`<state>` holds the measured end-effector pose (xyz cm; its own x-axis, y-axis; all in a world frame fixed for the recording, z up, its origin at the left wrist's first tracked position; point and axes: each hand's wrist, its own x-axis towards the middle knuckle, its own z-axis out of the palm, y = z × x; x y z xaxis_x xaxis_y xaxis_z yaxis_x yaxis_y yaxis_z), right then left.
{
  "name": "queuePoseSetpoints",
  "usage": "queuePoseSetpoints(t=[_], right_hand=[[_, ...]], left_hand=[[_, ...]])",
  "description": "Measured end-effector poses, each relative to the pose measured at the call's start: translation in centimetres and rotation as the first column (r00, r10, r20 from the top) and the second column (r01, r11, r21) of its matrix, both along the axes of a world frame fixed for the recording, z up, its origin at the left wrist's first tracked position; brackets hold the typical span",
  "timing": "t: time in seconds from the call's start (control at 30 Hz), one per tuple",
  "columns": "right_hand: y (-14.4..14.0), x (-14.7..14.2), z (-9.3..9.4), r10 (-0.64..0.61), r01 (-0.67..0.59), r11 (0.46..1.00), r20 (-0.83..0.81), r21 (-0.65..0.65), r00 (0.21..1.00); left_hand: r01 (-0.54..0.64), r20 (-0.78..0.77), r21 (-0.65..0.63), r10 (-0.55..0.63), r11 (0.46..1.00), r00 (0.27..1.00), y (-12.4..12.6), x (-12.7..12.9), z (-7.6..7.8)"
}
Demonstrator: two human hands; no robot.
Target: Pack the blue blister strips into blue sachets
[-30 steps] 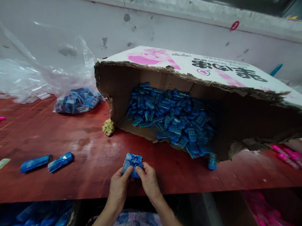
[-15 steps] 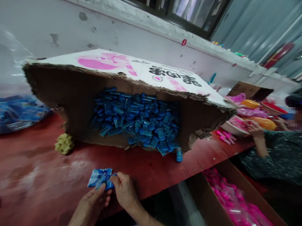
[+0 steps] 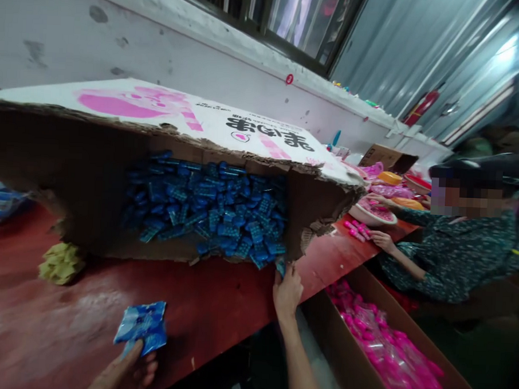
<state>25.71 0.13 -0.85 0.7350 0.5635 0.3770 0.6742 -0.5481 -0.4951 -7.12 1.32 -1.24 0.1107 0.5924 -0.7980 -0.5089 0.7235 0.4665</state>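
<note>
A flat blue packet (image 3: 142, 326) lies at the front edge of the red tabletop (image 3: 220, 307), pinned or lightly held by the fingertips of the left hand (image 3: 125, 373), which comes up from the bottom of the view with its fingers laid on the packet's near edge; the grip looks loose more than clenched, though the hand is partly cut off and I cannot be sure. Further along the same front edge the right hand (image 3: 287, 290) is stretched out with the arm nearly straight, fingers pointing up and touching a small blue piece (image 3: 280, 266) at the mouth of the torn cardboard box (image 3: 168, 116); whether the fingers have closed on it is hard to tell from here. The box lies on its side with a heap of blue pieces (image 3: 216, 210) banked right up to its ragged lower lip, so pulling one from the bottom could bring others sliding out and over the tabletop's edge into the open carton of pink packets (image 3: 382, 343) below. The packet under the left hand also sits close enough to the edge to slip off. A yellow sponge (image 3: 61, 262) rests near the box's left side, and another person's hand (image 3: 382, 241) works among pink items toward the far right corner.
</note>
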Motion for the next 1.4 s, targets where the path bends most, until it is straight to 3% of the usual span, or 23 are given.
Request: queuePoseSetpoints(t=[0.13, 0.27, 0.33, 0.43, 0.47, 0.53, 0.7, 0.97, 1.2, 1.3, 1.4], right_hand=[[-0.6, -1.1, -1.1, 0.08, -0.055, 0.988, -0.177, 0.146, 0.981], [-1.0, -3.3, -0.3, 0.161, -0.026, 0.946, -0.398, 0.323, 0.903], [-1.4, -6.1, 1.1, 0.339, 0.039, 0.873, -0.662, 0.486, 0.668], [-2.0, -11.5, 3.2, 0.53, -0.157, 0.846, -0.834, 0.509, 0.151], [-2.2, -13.3, 3.6, 0.541, -0.219, 0.825, -0.84, 0.521, 0.043], [-2.3, -16.0, 3.9, 0.526, -0.332, 0.795, -0.85, 0.508, -0.042], [-2.0, -18.2, 3.3, 0.529, -0.533, 0.734, -0.846, 0.421, 0.061], [-1.9, -18.3, 4.1, 0.614, -0.624, 0.676, -0.768, 0.392, 0.181], [-1.8, -18.6, 3.9, 0.722, -0.647, 0.599, -0.667, 0.471, 0.183], [-1.8, -18.5, 4.0, 0.722, -0.643, 0.599, -0.669, 0.477, 0.176], [-1.8, -18.4, 4.0, 0.67, -0.652, 0.61, -0.732, 0.45, 0.122]], left_hand=[[-0.08, 0.029, 0.011, 0.08, 0.997, 0.996, -0.6, 0.6, 3.2], [-0.117, 0.108, 0.056, 0.11, 0.992, 0.988, -1.0, 0.6, 3.9], [-0.138, 0.121, 0.069, 0.129, 0.988, 0.984, -1.1, 0.4, 3.7], [-0.156, 0.136, 0.089, 0.143, 0.984, 0.98, -1.2, 0.2, 3.4], [-0.157, 0.14, 0.093, 0.144, 0.983, 0.98, -1.2, 0.2, 3.4], [-0.156, 0.148, 0.099, 0.14, 0.983, 0.979, -1.2, 0.0, 3.5], [-0.161, 0.166, 0.094, 0.144, 0.983, 0.976, -1.2, -0.3, 3.3], [-0.163, 0.186, 0.128, 0.138, 0.978, 0.973, -1.3, -0.7, 2.9], [-0.111, 0.157, 0.208, 0.079, 0.972, 0.984, -1.0, -1.0, 3.7], [-0.094, 0.127, 0.266, 0.062, 0.959, 0.99, -0.8, -1.1, 3.8], [-0.076, 0.064, 0.334, 0.058, 0.939, 0.996, -0.6, -1.2, 3.9]])
